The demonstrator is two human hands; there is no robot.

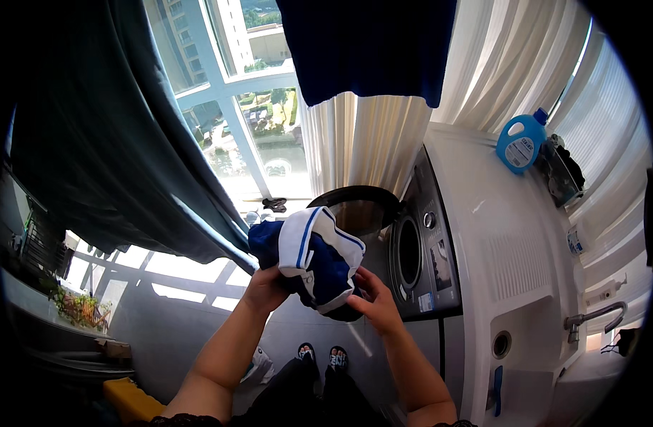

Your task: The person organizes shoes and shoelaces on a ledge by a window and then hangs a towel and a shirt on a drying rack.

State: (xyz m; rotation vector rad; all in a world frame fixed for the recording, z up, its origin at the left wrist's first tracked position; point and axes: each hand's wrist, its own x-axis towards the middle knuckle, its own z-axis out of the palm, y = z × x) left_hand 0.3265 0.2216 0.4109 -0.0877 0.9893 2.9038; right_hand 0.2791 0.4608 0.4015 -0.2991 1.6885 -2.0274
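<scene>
Between my two hands hangs a dark blue garment [326,261] with a white collar edged by a blue stripe, bunched up over the floor. My left hand [269,288] grips its lower left side, the fingers hidden behind the cloth. On the other side, my right hand [373,299] holds the edge, thumb in front and fingers bent around the fabric. Beyond the garment, the round door [358,205] of a grey front-loading washing machine [433,240] stands swung out. The drum opening [410,251] looks dark inside; its contents cannot be made out.
Right of me runs a white laundry counter [465,176] with a washboard, sink [524,325] and faucet [593,318]. A blue detergent jug [521,144] stands on it. Curtains [161,160] hang at left, and dark blue cloth [369,48] hangs ahead. A white bag [260,368] lies near my feet.
</scene>
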